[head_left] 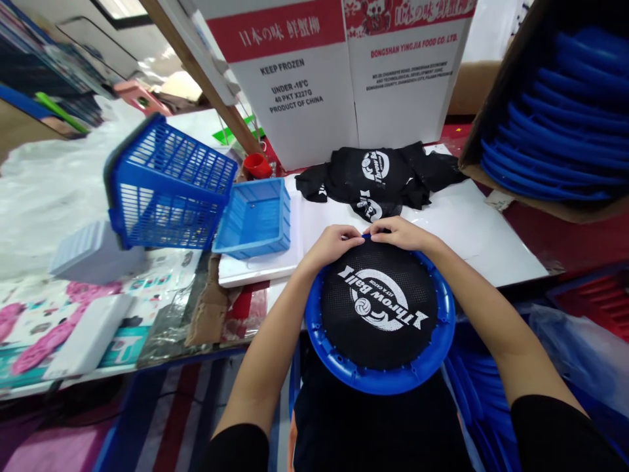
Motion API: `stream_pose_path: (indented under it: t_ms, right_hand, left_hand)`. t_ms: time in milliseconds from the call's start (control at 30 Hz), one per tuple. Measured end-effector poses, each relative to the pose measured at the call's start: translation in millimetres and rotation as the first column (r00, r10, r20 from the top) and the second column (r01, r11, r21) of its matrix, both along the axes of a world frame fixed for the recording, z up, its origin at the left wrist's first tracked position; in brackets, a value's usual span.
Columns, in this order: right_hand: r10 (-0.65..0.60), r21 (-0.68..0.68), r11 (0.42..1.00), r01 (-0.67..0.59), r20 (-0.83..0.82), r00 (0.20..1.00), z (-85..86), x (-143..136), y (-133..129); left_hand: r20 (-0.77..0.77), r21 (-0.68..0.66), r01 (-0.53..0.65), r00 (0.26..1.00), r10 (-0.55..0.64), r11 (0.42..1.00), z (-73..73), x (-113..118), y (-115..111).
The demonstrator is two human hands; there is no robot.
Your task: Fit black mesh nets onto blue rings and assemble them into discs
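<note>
A round blue plastic ring [319, 351] with a black mesh [393, 278] stretched across it rests over my lap, against the table edge. White "Throw Ball" print on the mesh appears upside down to me. My left hand [337, 244] pinches the ring's far edge, its thumb by the mesh border. Close beside it, my right hand [400, 233] grips the same edge, fingertips almost meeting the left ones. What the fingertips hold under the rim is hidden. Just beyond my hands lies a heap of black printed mesh pieces [348, 174].
A dark-blue basket [171, 183] lies tipped at left beside a light-blue tray [282, 223]. White cartons [304, 128] stand behind. At right, an open cardboard box [491, 98] holds stacked blue rings [540, 144]. More blue plastic parts [476, 387] sit below, right of my lap.
</note>
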State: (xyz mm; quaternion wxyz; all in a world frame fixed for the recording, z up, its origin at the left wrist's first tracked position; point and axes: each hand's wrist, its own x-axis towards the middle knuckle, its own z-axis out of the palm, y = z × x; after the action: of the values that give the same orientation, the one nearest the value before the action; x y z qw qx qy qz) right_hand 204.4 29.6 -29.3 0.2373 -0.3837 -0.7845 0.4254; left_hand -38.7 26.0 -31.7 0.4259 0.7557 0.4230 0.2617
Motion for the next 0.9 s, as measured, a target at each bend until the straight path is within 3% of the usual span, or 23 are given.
stream_pose_path:
  t_ms: [167,467,733,900]
  right_hand:
    - [0.013,0.012,1.0,-0.013,-0.009,1.0,-3.7,0,3]
    - [0.011,0.051,0.999,-0.014,0.06,0.998,-6.2,-2,4]
    - [-0.07,0.276,0.961,0.014,0.194,0.979,-5.3,-5,0]
    - [-0.161,0.312,0.947,0.081,0.239,0.958,0.5,1,-2]
  left_hand:
    - [-0.01,-0.067,0.012,1.0,-0.012,0.998,-4.4,-4,7]
    - [0.006,-0.067,0.03,1.0,-0.03,0.997,-2.9,-5,7]
    - [-0.068,0.107,0.039,0.997,-0.031,0.993,-1.4,-3,-2]
    - [-0.096,0.272,0.2,0.979,-0.18,0.941,4.1,-1,-9]
